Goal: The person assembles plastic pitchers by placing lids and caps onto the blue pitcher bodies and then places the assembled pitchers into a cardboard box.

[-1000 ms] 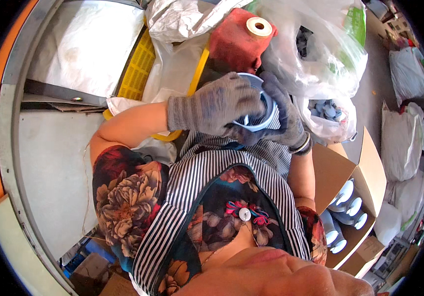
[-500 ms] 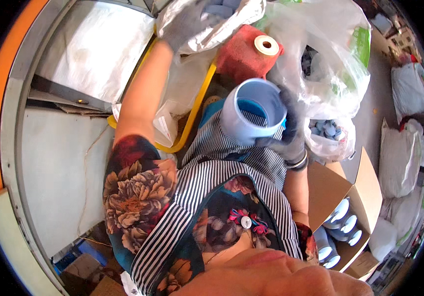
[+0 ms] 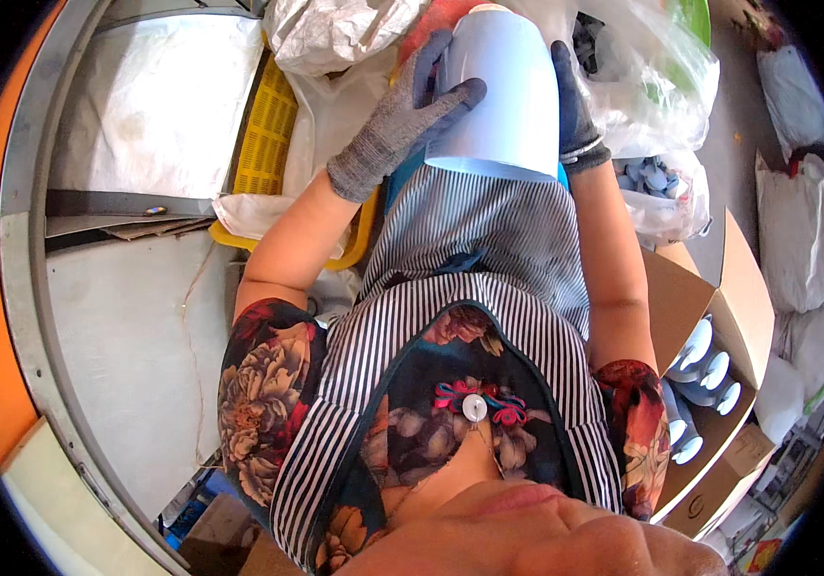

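A pale blue, cup-shaped plastic piece (image 3: 496, 101) is held above my lap, its wide rim tilted toward me. My left hand (image 3: 410, 117), in a grey glove, grips its left side, thumb laid across the front and fingers up along the edge. On the opposite side my right hand (image 3: 573, 101), also gloved, presses against the wall; part of its fingers is hidden behind the piece. Just beyond the piece, a red cover (image 3: 423, 31) shows partly. A white plastic sack (image 3: 335, 36) lies past my left hand.
A yellow crate (image 3: 270, 125) sits to the left, by a grey metal surface (image 3: 133, 336). On the right are clear plastic bags (image 3: 637, 106), a small bag of blue-grey parts (image 3: 650, 179) and a cardboard box (image 3: 743, 278) with blue plastic pieces (image 3: 695, 384). White sacks (image 3: 800, 235) line the far right.
My left hand has come from the white sack to the plastic piece. The piece has turned from its opening facing up to its rim facing me, and moved farther from my body.
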{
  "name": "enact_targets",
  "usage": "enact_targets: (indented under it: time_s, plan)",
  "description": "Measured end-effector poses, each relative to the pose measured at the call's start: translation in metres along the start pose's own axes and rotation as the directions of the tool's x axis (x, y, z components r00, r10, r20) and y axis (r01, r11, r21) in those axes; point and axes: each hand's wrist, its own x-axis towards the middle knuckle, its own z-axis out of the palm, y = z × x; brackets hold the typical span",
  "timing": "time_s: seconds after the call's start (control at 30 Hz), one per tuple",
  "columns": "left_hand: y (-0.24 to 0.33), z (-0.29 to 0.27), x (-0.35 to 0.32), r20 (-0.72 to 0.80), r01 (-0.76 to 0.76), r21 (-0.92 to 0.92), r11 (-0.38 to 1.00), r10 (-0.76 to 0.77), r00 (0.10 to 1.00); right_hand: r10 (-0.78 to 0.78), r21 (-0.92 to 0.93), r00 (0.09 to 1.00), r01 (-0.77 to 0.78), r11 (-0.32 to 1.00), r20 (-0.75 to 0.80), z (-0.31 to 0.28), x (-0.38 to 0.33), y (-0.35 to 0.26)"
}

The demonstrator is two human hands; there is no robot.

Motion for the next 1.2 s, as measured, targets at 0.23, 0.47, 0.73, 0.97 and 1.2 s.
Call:
enact_targets:
  time_s: [0.23, 0.47, 0.73, 0.97, 1.2]
  plan:
    - [-0.007, 0.014, -0.004, -0.032, -0.116, 0.172, 0.978, 0.123, 0.992, -0.037, 0.170, 0.996, 0.022, 0.985, 0.083, 0.001, -0.011, -0.002]
    - [-0.007, 0.015, -0.007, -0.038, -0.177, 0.344, 0.922, 0.202, 0.979, 0.018, 0.210, 0.988, 0.014, 0.978, -0.154, 0.045, -0.026, -0.022]
    - [-0.010, 0.027, -0.021, 0.259, -0.396, 0.465, 0.792, 0.306, 0.916, 0.029, 0.183, 0.976, 0.011, 0.983, -0.215, 0.045, -0.029, -0.023]
    - [-0.023, 0.028, -0.025, 0.264, -0.428, 0.539, 0.726, 0.337, 0.904, 0.033, 0.113, 0.970, -0.006, 0.994, -0.240, 0.037, -0.029, -0.013]
    - [-0.028, 0.034, -0.028, 0.245, -0.405, 0.536, 0.741, 0.322, 0.914, 0.028, -0.062, 0.954, -0.048, 0.997, -0.299, 0.025, -0.030, -0.004]
